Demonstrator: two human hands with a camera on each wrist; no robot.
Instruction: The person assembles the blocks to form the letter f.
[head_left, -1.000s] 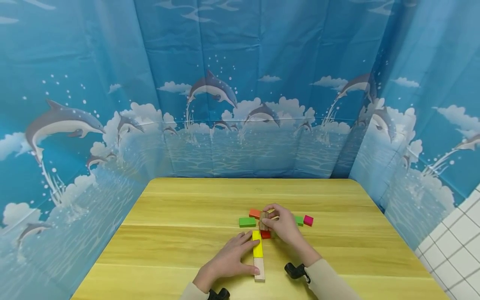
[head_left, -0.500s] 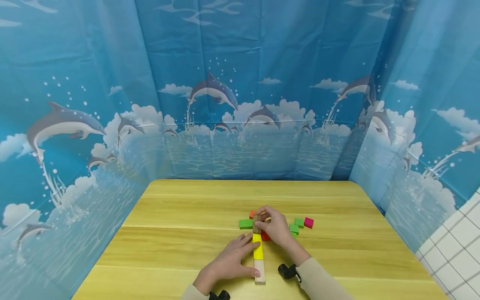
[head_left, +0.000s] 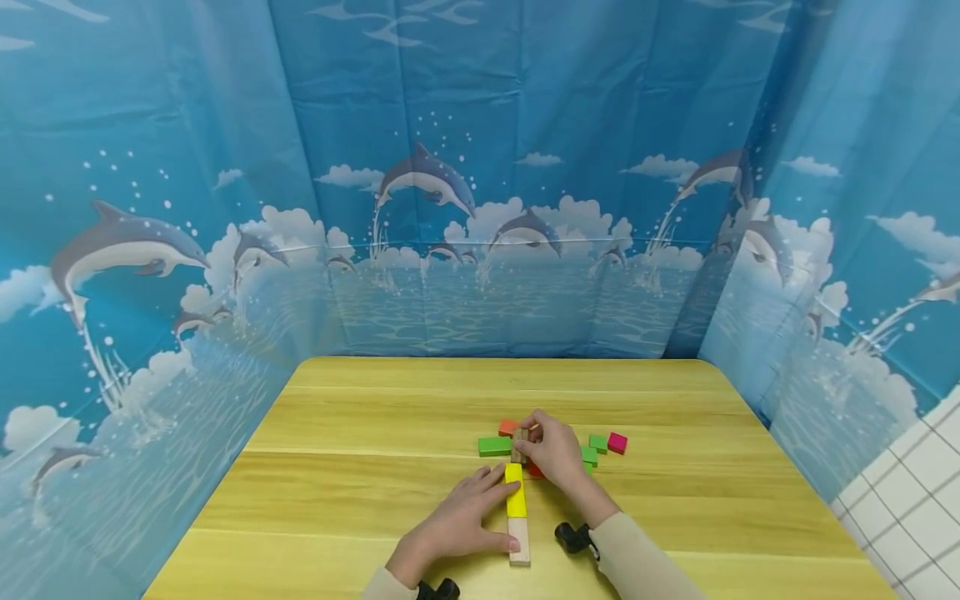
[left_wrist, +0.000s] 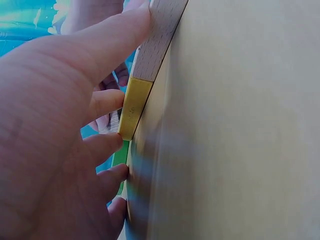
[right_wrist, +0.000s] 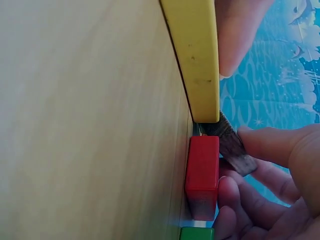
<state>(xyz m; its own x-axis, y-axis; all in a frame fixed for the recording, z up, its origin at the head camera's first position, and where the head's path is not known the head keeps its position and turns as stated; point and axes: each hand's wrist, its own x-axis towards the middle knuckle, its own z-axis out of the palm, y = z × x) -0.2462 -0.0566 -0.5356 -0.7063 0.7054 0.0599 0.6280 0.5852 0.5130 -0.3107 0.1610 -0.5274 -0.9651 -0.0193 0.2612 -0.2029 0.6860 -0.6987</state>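
Observation:
In the head view, a yellow block (head_left: 516, 507) and a pale wooden block (head_left: 521, 557) lie end to end on the table. My left hand (head_left: 459, 523) rests along their left side, its thumb on the pale block and its index finger on the yellow one. Just beyond the yellow block's far end, my right hand (head_left: 561, 457) pinches a dark brown wooden block (head_left: 519, 447) between thumb and fingers. The right wrist view shows this brown block (right_wrist: 235, 147) tilted, behind a red block (right_wrist: 202, 165) and near the yellow block's end (right_wrist: 197, 75).
A green block (head_left: 493, 447) and an orange block (head_left: 507, 427) lie left of and behind the brown one. Right of my right hand are several small green blocks (head_left: 597, 443) and a pink block (head_left: 617, 442). A dolphin-print curtain (head_left: 480, 300) hangs behind the wooden table (head_left: 337, 483).
My right hand has carried the brown block left toward the yellow block's far end, then shifted slightly back right. More green blocks show at the right. The left hand has stayed in place.

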